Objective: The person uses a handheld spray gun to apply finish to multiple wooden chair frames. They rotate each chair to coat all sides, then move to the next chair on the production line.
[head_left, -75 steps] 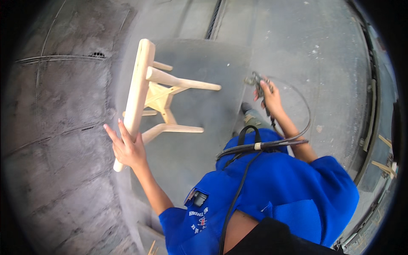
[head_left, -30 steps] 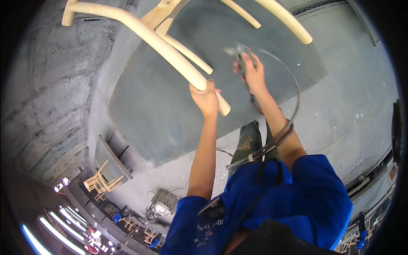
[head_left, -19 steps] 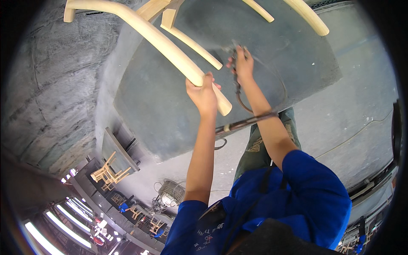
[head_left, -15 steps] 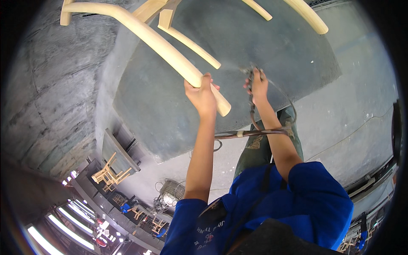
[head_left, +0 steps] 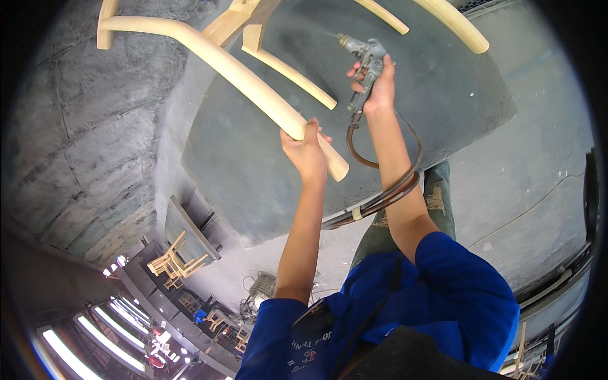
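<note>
A pale wooden chair frame (head_left: pixel 244 73) reaches in from the top of the view, its rounded legs and rails spread above a grey tabletop (head_left: pixel 437 107). Near the lower end of its long left leg, my left hand (head_left: pixel 306 149) is wrapped round the wood. In my right hand (head_left: pixel 380 85) is a metal spray gun (head_left: pixel 367 60), its nozzle turned to the upper left with a faint mist in front of it. A brown hose (head_left: pixel 352 139) runs from the gun's handle and loops round my right forearm.
A rough grey wall (head_left: pixel 82 126) rises on the left. At the lower left, another wooden chair frame (head_left: pixel 174 263) stands by a grey board, with several more beyond it. A wire-caged machine (head_left: pixel 263 288) sits on the floor (head_left: pixel 506 209) behind my left arm.
My right hand has moved up and forward with the spray gun, which now shows clearly. My left hand keeps its hold on the leg; the whole view has shifted slightly.
</note>
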Available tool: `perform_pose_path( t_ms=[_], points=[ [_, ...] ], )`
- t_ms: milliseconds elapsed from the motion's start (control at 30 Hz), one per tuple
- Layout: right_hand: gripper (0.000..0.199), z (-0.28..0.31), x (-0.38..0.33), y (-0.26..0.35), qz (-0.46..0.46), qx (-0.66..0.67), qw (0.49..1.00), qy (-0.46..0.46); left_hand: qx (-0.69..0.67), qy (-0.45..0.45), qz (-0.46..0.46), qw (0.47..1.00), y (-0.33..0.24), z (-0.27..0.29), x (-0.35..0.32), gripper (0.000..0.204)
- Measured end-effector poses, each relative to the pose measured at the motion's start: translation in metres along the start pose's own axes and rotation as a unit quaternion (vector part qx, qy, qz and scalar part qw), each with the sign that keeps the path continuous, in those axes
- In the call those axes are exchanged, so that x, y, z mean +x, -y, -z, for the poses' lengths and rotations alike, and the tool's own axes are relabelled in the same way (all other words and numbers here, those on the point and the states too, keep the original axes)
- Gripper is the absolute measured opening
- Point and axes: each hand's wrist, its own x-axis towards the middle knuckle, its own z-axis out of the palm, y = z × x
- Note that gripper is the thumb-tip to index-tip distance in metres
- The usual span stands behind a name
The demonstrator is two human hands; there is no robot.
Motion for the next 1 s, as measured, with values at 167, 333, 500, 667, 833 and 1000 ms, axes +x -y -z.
perform_pose_path(
  t_ms=[167,333,500,667,833,1000],
  points=[
    [0.061,0.014,-0.027,0.046,0.065,0.094,0.992,0.051,-0.016,-0.002,-0.005,1.000,0.003,0.000,-0.003,0.048],
    [0.063,0.010,-0.080,0.064,0.171,0.002,0.985,0.004,-0.005,0.001,-0.006,1.000,0.005,0.002,-0.010,0.046],
    [0.053,-0.016,-0.115,0.040,0.092,-0.145,0.973,0.154,-0.015,-0.004,-0.011,1.000,0.009,0.002,-0.012,0.040],
    [0.047,-0.037,-0.086,0.028,0.138,-0.233,0.934,0.232,-0.018,0.001,-0.021,1.000,0.015,0.006,-0.014,0.043],
    [0.044,-0.035,-0.025,0.031,0.246,-0.294,0.912,0.145,-0.011,-0.013,-0.024,1.000,0.023,0.007,-0.013,0.045],
    [0.041,-0.015,0.013,0.047,0.311,-0.323,0.892,0.048,-0.010,-0.011,-0.026,1.000,0.027,0.004,-0.013,0.045]
  ],
)
